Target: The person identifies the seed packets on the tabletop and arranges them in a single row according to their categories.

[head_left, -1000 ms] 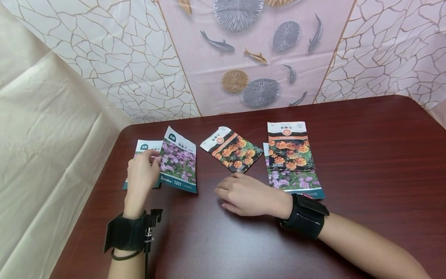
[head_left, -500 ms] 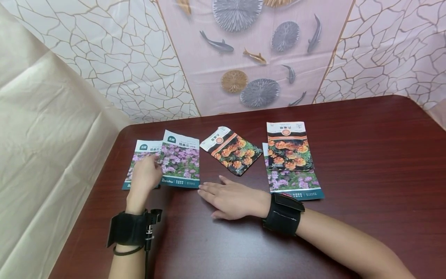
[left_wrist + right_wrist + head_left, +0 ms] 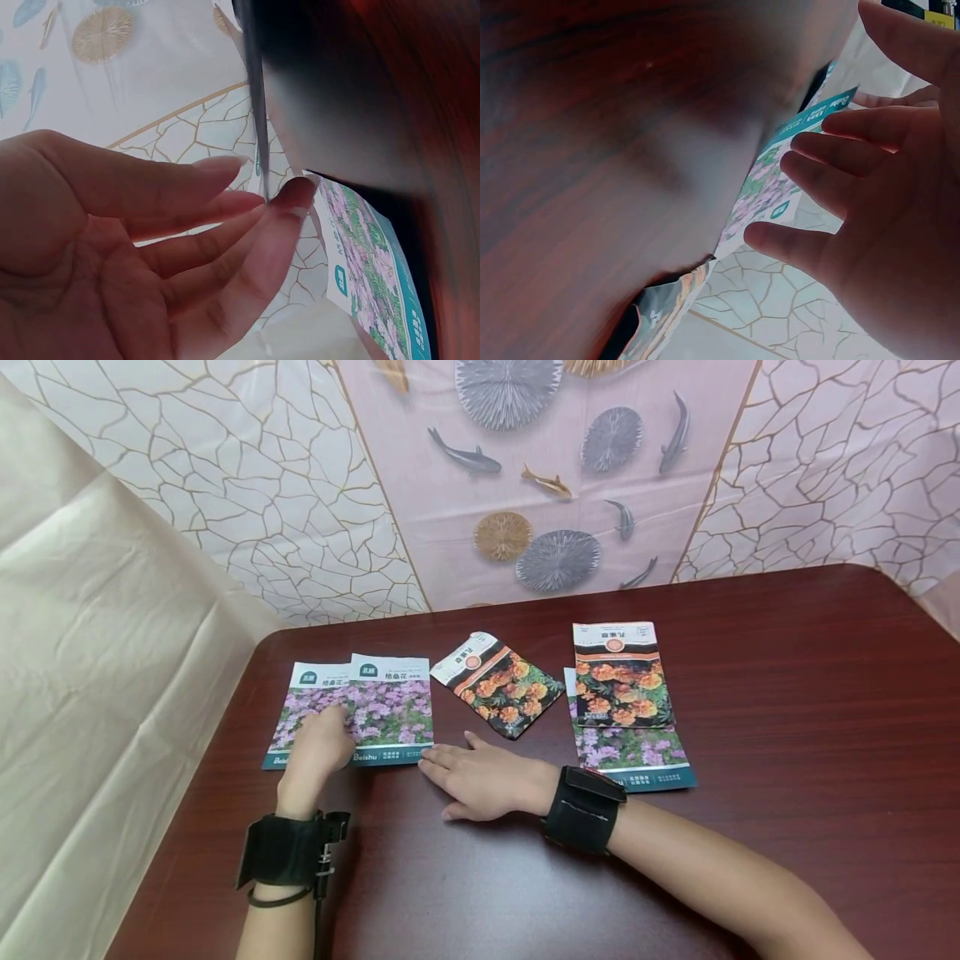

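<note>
In the head view, my left hand (image 3: 321,745) pinches the left edge of a seed packet (image 3: 392,714) with purple flowers and a teal bottom band. The left wrist view shows that packet nearly edge-on (image 3: 257,97) between thumb and fingers. A matching purple-flower packet (image 3: 291,714) lies just left, partly under it and hidden in part by my hand. My right hand (image 3: 487,779) is palm down with fingers straight, its fingertips right at the held packet's lower right corner. An orange marigold seed packet (image 3: 504,681) lies slanted beyond my right hand.
On the right, another marigold packet (image 3: 621,681) lies over a purple-flower packet (image 3: 637,760). All rest on a dark red-brown wooden table (image 3: 787,710). A patterned cloth (image 3: 555,485) hangs behind its far edge, and a pale cloth (image 3: 112,635) hangs at the left.
The held purple-flower packet has gone from tilted to nearly flat and straight beside its match. My right hand has moved left to its lower corner, its fingers straightening.
</note>
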Available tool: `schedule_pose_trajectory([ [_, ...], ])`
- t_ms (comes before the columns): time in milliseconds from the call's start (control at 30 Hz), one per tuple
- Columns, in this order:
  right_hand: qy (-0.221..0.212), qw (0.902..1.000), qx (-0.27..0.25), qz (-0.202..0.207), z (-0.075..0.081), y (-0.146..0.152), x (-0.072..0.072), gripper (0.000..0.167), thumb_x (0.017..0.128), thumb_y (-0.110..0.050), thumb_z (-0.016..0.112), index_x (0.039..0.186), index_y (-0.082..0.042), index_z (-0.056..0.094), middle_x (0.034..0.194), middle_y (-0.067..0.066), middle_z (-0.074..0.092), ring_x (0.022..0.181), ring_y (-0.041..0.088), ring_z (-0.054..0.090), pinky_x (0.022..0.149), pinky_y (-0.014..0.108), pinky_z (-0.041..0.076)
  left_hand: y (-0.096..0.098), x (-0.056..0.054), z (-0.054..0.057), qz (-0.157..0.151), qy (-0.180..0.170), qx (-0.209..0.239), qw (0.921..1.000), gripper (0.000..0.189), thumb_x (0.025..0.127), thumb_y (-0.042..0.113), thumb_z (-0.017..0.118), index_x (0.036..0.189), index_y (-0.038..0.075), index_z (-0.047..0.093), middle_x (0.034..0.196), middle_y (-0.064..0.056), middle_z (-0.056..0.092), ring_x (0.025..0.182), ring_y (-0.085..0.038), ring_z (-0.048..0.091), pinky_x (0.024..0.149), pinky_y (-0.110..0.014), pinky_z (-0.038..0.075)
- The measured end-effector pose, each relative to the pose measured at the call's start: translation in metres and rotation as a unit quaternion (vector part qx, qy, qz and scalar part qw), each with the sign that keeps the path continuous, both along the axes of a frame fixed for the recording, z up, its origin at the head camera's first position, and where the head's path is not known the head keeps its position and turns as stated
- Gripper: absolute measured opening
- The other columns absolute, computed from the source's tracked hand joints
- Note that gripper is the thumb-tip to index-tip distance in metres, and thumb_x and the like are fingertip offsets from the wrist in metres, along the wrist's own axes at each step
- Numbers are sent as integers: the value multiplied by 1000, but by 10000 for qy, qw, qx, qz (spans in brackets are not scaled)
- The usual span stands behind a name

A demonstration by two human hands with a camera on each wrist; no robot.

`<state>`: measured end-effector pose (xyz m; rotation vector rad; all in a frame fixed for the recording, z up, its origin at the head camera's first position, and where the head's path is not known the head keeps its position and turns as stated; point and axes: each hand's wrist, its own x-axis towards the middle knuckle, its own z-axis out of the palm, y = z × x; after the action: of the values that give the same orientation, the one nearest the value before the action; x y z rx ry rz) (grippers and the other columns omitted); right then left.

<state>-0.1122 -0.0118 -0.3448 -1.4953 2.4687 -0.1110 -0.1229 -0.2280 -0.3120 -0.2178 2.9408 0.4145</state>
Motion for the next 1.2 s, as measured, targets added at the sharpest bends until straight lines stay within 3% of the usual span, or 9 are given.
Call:
schedule_pose_trajectory([
  [133,-16,10000,70,-45,-1,-1,-2,66,90,-40,55,142,-5,32,147,9,28,135,18,22,106,52,18,1,-1,-2,-55,-107,-80,9999,34,86,-2,52,118,-12,53,114,-32,54,85,-34,55,69,-44,46],
  [433,-50,9998,176,-38,-4,-3,-5,64,90,-39,55,141,-6,34,146,9,30,134,18,25,105,53,20,3,-1,-7,-492,-178,47,9986,37,89,-2,49,125,-9,48,120,-29,52,105,-41,52,83,-51,44],
  [533,-51,9998,182,-54,-4,-3,-5,64,90,-39,55,140,-6,35,145,9,31,133,18,26,104,54,20,4,-1,-7,-565,-223,160,9980,37,91,0,48,127,-8,47,120,-28,52,93,-36,57,76,-45,46],
  [667,-7,9998,201,-76,-4,-4,-4,63,90,-40,55,140,-6,37,144,9,33,133,17,27,104,54,21,7,-1,-6,-686,-190,125,9974,38,92,4,48,128,-8,46,120,-28,52,91,-35,57,74,-44,46],
  [800,106,9997,201,-87,-4,-4,-4,62,90,-40,56,139,-6,38,143,8,35,132,17,29,104,53,23,12,0,-5,-886,-209,29,9958,37,93,7,50,126,-9,48,121,-28,52,107,-41,51,87,-51,42],
  [1033,277,9995,116,-84,-4,-5,-4,60,89,-39,58,137,-5,42,141,9,39,130,17,33,102,52,26,18,3,-6,-1612,-527,219,9853,39,94,11,50,127,-8,47,123,-25,51,114,-38,48,92,-50,39],
  [1200,365,9993,65,-27,-4,-4,-3,59,89,-38,58,136,-6,43,140,9,40,129,18,34,102,51,27,18,2,-10,-1825,-869,175,9792,44,95,13,48,133,-7,41,131,-25,45,121,-37,42,97,-49,35],
])
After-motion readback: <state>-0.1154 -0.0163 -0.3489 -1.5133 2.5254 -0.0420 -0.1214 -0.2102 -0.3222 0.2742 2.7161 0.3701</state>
